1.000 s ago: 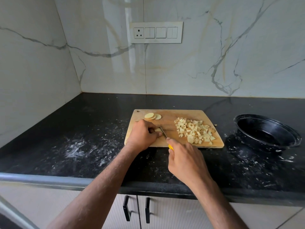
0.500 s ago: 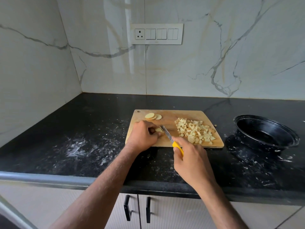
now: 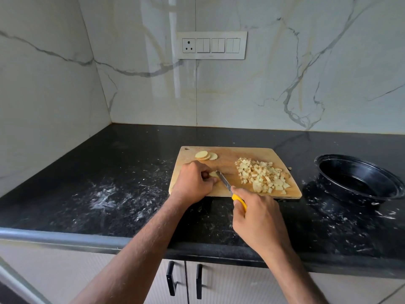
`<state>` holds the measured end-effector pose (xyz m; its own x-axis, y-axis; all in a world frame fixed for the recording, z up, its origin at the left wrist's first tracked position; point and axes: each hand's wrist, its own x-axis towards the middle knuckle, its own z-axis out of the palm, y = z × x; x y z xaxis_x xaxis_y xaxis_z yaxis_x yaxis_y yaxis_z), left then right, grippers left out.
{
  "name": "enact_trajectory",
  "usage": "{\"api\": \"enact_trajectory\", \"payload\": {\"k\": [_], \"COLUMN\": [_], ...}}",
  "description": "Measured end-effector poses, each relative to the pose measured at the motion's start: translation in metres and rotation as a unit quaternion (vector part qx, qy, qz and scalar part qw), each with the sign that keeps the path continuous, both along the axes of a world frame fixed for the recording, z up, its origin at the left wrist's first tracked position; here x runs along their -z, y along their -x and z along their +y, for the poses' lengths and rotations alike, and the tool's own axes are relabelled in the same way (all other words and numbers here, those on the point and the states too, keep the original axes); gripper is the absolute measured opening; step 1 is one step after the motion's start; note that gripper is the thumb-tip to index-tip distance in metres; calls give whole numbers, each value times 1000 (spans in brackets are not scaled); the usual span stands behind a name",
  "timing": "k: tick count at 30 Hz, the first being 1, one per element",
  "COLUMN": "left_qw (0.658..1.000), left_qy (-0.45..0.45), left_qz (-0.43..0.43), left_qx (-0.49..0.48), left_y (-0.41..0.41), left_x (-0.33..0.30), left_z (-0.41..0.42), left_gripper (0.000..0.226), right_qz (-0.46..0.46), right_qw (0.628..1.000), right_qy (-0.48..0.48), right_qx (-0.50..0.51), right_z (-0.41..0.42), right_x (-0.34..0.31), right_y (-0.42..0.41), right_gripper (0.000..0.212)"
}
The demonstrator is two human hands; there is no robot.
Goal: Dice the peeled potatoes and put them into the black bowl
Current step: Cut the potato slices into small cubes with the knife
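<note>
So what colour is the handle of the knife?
Yellow; the knife handle shows in the right hand, head view.

There is one view only, from a camera worn on the person's head. It looks forward and down across the black counter (image 3: pixel 122 194) toward the marble corner walls. Both forearms reach in from the near edge, so it sits close. The board (image 3: pixel 230 156) lies mid-frame, the bowl (image 3: pixel 359 178) at far right, cabinet doors along the bottom.
</note>
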<state>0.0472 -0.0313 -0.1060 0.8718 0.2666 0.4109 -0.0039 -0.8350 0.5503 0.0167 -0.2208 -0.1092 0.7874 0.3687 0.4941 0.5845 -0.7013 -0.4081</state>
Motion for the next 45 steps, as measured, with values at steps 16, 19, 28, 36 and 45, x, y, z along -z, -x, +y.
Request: {"api": "enact_trajectory", "payload": {"k": [16, 19, 28, 36, 45], "left_qw": [1000, 1000, 1000, 1000, 999], "left_qy": [-12, -12, 9, 12, -23], "left_qz": [-14, -11, -17, -7, -25], "left_qx": [1, -2, -1, -6, -1], "left_y": [1, -1, -2, -2, -5], "left_x": [0, 2, 1, -1, 6], "left_z": [0, 0, 0, -2, 0], "left_gripper": [11, 9, 17, 15, 14], "right_qz": [4, 5, 10, -2, 10], "right_qw": [1000, 1000, 998, 997, 1000], "right_qy": [-1, 7, 56, 75, 19], "right_qx": [-10, -6, -19, -16, 19], "right_z": [0, 1, 8, 25, 17], "right_x": [0, 1, 2, -1, 3], "right_y": [2, 1, 1, -8, -11], "right_gripper": [42, 44, 47, 40, 40]}}
